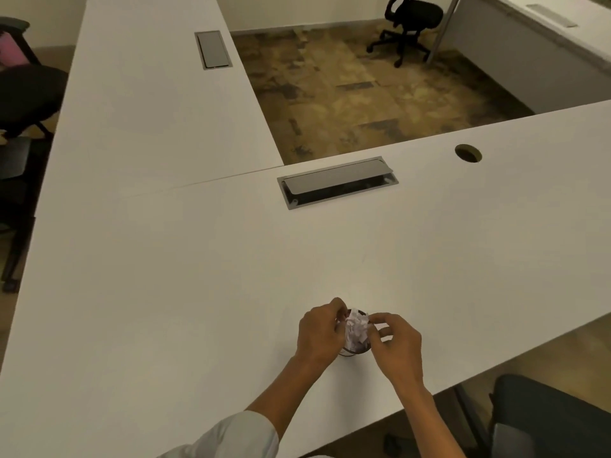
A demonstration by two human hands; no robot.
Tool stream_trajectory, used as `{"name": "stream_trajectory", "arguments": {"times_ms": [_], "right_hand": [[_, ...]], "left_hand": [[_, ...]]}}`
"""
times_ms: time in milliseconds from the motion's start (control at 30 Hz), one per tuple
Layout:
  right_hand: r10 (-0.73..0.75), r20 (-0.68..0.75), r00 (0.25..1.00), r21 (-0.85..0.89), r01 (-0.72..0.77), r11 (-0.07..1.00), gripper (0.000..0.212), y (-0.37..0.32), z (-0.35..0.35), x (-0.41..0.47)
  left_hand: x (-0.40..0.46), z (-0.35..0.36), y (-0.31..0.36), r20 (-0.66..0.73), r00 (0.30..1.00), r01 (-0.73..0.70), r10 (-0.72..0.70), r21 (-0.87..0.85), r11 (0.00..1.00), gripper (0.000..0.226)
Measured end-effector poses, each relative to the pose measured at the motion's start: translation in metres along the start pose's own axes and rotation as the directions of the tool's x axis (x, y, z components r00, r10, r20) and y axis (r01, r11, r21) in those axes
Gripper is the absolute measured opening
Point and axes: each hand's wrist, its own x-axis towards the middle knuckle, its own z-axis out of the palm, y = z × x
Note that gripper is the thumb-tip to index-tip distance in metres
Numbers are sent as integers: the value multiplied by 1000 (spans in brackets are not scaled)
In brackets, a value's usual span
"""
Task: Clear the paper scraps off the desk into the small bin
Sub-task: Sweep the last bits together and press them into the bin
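I am bringing both hands together low in the frame, just right of centre, over the small bin (355, 350). It is a dark, round little container sitting on the smooth white counter (198, 276), and only a sliver of its rim and wall is showing between my wrists. A crumpled wad of white paper scraps (356, 328), creased and lumpy, is heaping up out of its mouth. My left hand (322, 333) is curling around the left side of the wad, fingers bent and touching the paper. My right hand (395, 342) is closing in from the right, thumb and forefinger pinching at the edge of the scraps; whether it is truly gripping a piece or just pressing on it, I cannot tell. A pale, soft-looking sleeve (238, 438) is covering my left forearm at the bottom edge.

The counter is a matte, flat L-shape running up the left of the frame. A rectangular grey metal cable hatch (337, 181) with its flap partly raised is sitting above centre, a round cable hole (468, 153) to its right, and a second, closed hatch (213, 49) in the upper left. A black swivel chair (410, 24) is standing on the mottled brown floor (347, 94) at the top.
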Motion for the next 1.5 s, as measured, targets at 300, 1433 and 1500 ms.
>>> {"name": "stream_trajectory", "arguments": {"times_ms": [300,1433,1500], "right_hand": [[-72,-74,995,37,75,997,28,0,-4,-1],[-293,253,922,-495,383,780,65,16,30,-47],[-228,354,907,-559,401,726,69,26,39,-57]], "left_hand": [[-4,-14,-19,-46,981,-186,190,79,979,32],[-40,-73,-103,-12,999,-50,51,120,991,36],[-42,-70,-101,5,995,-95,95,152,984,39]]}}
